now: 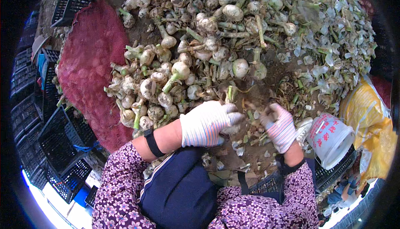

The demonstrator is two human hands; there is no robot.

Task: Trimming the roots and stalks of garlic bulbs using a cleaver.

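Observation:
My left hand (207,124), in a white striped knit glove, is closed around garlic. A cut green-and-white garlic stem (230,94) sticks up past its fingers, while the glove hides most of the rest. To its right is my right hand (279,127), gloved alike, with curled, motion-blurred fingers. Whether anything is in that hand cannot be made out. Beyond both hands spreads a heap of garlic bulbs (180,70) with stems and dry roots. Cut stem pieces (250,116) and bits of skin litter the soil between and below the hands.
A full red mesh sack (93,60) lies on the left, with stacked black plastic crates (59,138) beyond. On the right are a pile of garlic skins (334,38), a white bucket (326,138) bearing writing and a yellow woven sack (365,113). Another person (343,193) is at lower right.

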